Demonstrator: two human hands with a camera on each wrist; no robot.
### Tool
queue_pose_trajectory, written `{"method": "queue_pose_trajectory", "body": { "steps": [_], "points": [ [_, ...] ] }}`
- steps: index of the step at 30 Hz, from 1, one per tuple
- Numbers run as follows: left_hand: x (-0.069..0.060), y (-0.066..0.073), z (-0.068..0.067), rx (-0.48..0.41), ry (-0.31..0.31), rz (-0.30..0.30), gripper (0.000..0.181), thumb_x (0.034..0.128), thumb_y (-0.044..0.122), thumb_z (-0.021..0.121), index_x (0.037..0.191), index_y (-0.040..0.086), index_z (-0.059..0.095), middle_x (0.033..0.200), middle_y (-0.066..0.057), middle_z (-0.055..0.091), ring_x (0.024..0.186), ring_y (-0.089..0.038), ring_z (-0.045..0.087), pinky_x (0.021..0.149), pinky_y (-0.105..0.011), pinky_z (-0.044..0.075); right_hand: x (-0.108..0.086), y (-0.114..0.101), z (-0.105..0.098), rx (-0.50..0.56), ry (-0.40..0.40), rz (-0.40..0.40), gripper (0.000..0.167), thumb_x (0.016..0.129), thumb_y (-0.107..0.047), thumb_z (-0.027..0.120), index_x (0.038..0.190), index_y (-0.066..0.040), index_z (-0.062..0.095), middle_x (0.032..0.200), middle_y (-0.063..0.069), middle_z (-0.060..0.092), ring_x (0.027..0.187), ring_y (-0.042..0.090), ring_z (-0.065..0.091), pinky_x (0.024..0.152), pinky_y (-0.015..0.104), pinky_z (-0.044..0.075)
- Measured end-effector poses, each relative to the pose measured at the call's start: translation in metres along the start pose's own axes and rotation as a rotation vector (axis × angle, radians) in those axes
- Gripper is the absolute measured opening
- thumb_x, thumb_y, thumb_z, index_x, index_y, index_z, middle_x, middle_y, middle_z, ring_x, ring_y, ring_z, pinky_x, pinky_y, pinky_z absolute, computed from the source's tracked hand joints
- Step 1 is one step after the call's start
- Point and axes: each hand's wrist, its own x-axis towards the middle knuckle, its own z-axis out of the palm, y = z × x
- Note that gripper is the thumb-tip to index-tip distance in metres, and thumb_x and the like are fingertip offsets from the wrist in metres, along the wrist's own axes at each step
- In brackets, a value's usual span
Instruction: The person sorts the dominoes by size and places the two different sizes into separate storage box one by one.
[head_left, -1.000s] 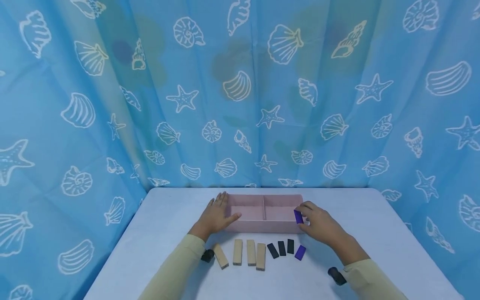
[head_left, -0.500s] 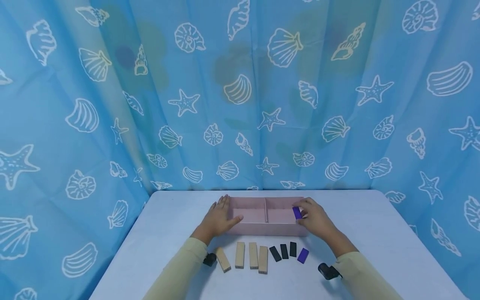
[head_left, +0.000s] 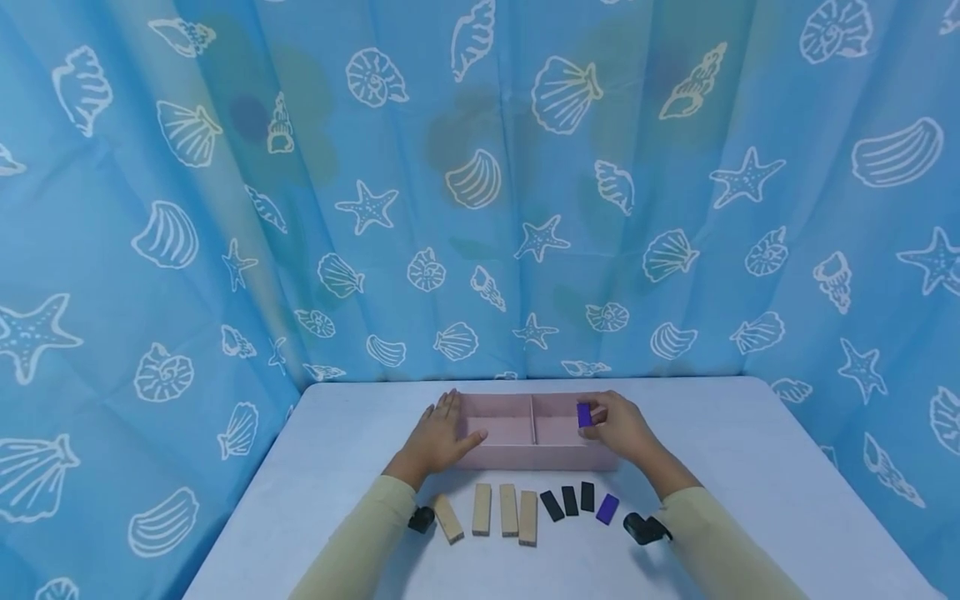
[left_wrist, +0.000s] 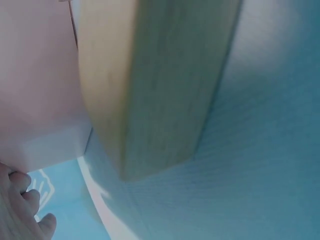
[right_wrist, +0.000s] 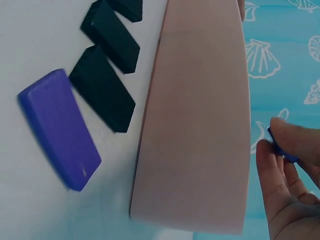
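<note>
A pink box (head_left: pixel 540 457) split by a divider (head_left: pixel 533 419) stands on the white table. My left hand (head_left: pixel 438 437) rests with straight fingers on the box's left end, its thumb over the front rim. Over the right compartment, my right hand (head_left: pixel 621 423) pinches a small purple block (head_left: pixel 584 415) between thumb and fingers. The right wrist view shows that hand (right_wrist: pixel 292 175) with only a bit of the purple block (right_wrist: pixel 282 150) visible between the fingertips. Both compartments hold nothing that I can see, though the right hand hides part of the right one.
In front of the box lie several light wooden blocks (head_left: pixel 482 510), 3 black blocks (head_left: pixel 570 501) and another purple block (head_left: pixel 607 509). One wooden block (left_wrist: pixel 160 90) fills much of the left wrist view. A blue shell-print curtain (head_left: pixel 480 208) hangs behind the table (head_left: pixel 720 467).
My right hand has moved left with the purple block, from the box's right end to over the right compartment. The left hand stays on the box.
</note>
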Motion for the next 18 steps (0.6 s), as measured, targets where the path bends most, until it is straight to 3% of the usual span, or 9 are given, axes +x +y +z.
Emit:
{"method": "queue_pose_trajectory", "body": {
  "steps": [5, 12, 18],
  "points": [
    [0.002, -0.002, -0.002, 0.018, 0.008, 0.006, 0.097, 0.0919, 0.072, 0.034, 0.154, -0.001, 0.016, 0.16, -0.016, 0.015, 0.147, -0.03, 0.011, 0.116, -0.047, 0.015, 0.009, -0.001, 0.001, 0.056, -0.006, 0.019, 0.054, 0.079, -0.004, 0.079, 0.13, -0.008, 0.06, 0.101, 0.008, 0.063, 0.094, 0.025, 0.06, 0.077, 0.036, 0.055],
    [0.002, -0.003, 0.0, 0.015, -0.004, -0.004, 0.096, 0.0922, 0.07, 0.038, 0.154, 0.0, 0.016, 0.16, -0.016, 0.015, 0.147, -0.031, 0.011, 0.116, -0.047, 0.012, 0.021, -0.001, 0.008, 0.082, -0.048, 0.032, 0.053, 0.079, -0.006, 0.079, 0.128, -0.009, 0.061, 0.114, 0.014, 0.062, 0.106, 0.033, 0.058, 0.089, 0.047, 0.051],
    [0.002, -0.003, 0.001, 0.04, -0.008, 0.001, 0.095, 0.0926, 0.069, 0.038, 0.154, 0.001, 0.016, 0.16, -0.015, 0.016, 0.147, -0.03, 0.011, 0.116, -0.047, 0.013, 0.031, 0.001, 0.016, 0.064, -0.09, 0.029, 0.05, 0.081, -0.008, 0.078, 0.128, -0.007, 0.061, 0.116, 0.014, 0.059, 0.107, 0.033, 0.058, 0.088, 0.046, 0.052]
  ]
}}
